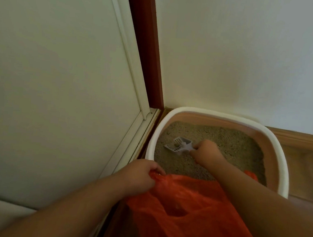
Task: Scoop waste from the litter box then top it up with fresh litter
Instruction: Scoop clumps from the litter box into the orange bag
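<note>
A pink litter box with a white rim stands in the corner of the room, filled with grey-brown litter. My right hand grips the handle of a pale slotted scoop, which lies over the litter at the left of the box with a small dark clump in it. My left hand pinches the edge of an orange plastic bag at the box's near rim. The bag hangs open below my arms and covers the near edge of the box.
A white door panel with a dark red frame runs along the left. A plain wall rises behind the box. Wooden floor and skirting show at the right.
</note>
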Available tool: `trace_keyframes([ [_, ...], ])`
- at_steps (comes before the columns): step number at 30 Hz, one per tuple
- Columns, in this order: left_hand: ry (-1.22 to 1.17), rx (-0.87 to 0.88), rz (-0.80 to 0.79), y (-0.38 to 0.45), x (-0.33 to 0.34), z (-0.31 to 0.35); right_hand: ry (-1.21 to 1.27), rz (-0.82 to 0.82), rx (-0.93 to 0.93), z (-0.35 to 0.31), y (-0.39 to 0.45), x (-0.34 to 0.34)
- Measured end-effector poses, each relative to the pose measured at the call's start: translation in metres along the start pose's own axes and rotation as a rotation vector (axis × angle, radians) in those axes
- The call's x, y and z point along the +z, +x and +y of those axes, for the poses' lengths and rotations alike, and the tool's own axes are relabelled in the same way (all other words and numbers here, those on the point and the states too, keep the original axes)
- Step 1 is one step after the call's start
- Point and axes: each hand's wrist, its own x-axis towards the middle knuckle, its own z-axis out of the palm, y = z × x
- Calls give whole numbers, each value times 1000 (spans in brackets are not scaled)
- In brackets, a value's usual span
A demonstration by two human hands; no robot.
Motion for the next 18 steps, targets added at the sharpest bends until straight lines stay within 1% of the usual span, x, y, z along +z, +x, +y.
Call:
trace_keyframes([
  [4,-4,10,-7,0,-1,0,-79,-27,21,-13,11,6],
  [8,-5,18,-15,0,-1,1,-36,23,-5,-16,22,19],
  [12,-23,9,-25,0,-1,1,-20,27,-7,-18,31,17],
  [16,-52,-4,-25,-3,0,0,87,21,-40,3,42,7],
  [18,-64,-2,-21,-5,-1,0,213,34,-11,15,46,7],
])
